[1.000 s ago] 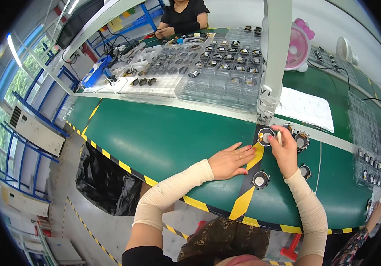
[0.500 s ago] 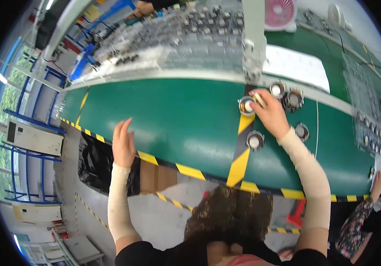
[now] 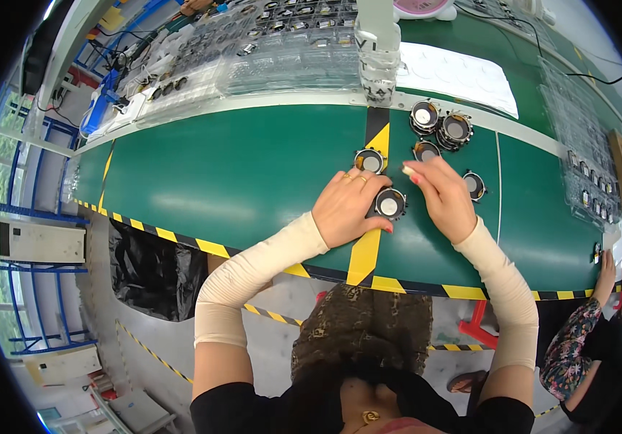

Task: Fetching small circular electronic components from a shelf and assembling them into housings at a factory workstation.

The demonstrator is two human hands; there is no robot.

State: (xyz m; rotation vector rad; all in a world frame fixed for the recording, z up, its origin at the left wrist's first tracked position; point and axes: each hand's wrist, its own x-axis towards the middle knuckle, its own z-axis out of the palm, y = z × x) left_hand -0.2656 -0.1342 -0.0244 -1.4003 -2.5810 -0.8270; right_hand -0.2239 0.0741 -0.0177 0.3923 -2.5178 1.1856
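Observation:
My left hand [image 3: 347, 207] curls its thumb and forefinger around the left side of a round metal-rimmed part [image 3: 389, 205] with a white centre, which lies on the green work surface. Between the thumb and fingertips of my right hand [image 3: 445, 194] is a small pale yellow piece [image 3: 408, 171], too small to name. Just beyond my left fingers lies a second round part [image 3: 369, 160] with a grey centre. Another round part [image 3: 426, 150] sits behind my right hand, partly covered by it. One more round part [image 3: 474, 186] lies to that hand's right.
Two small stacks of round parts [image 3: 424, 116] [image 3: 456, 129] stand by the pale rail. Behind the upright post [image 3: 377, 58] are clear trays [image 3: 289, 43] of parts and a white sheet [image 3: 456, 76]. A co-worker's hand [image 3: 605, 278] is at far right. Yellow-black tape [image 3: 463, 291] edges the front.
My left hand has come right from above the green surface to the nearest round part. My right hand has drawn back from the farther round part, whose centre looked white and now looks grey.

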